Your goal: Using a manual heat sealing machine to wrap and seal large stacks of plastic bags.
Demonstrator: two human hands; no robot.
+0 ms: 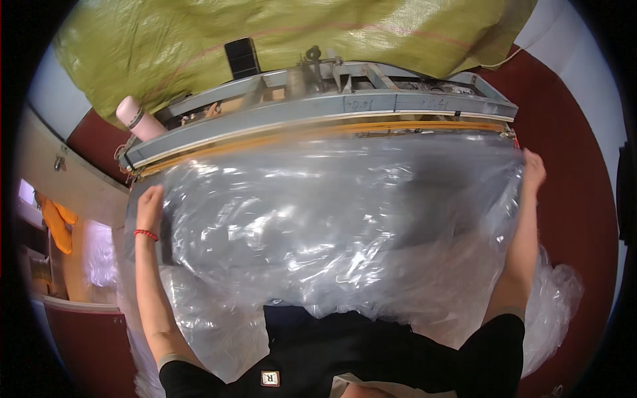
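A wide sheet of clear plastic film (285, 219) spreads between my two hands over a dark grey work surface (169, 232). My left hand (150, 202), with a red bead bracelet at its wrist, is closed on the film's left edge. On the far right, my right hand (533, 171) is closed on the film's right edge, its arm stretched out. Glare and folds run across the film, and its near part hangs down in front of my body. What lies beneath the film shows only dimly.
A grey metal frame (318, 105) with an orange strip (285, 138) crosses the far side. Behind it stand a pink bottle (139, 119), a dark phone (242, 58) and a yellow-green woven sheet (332, 26). More crumpled film (557, 298) hangs at the right. An open doorway (73, 225) is at left.
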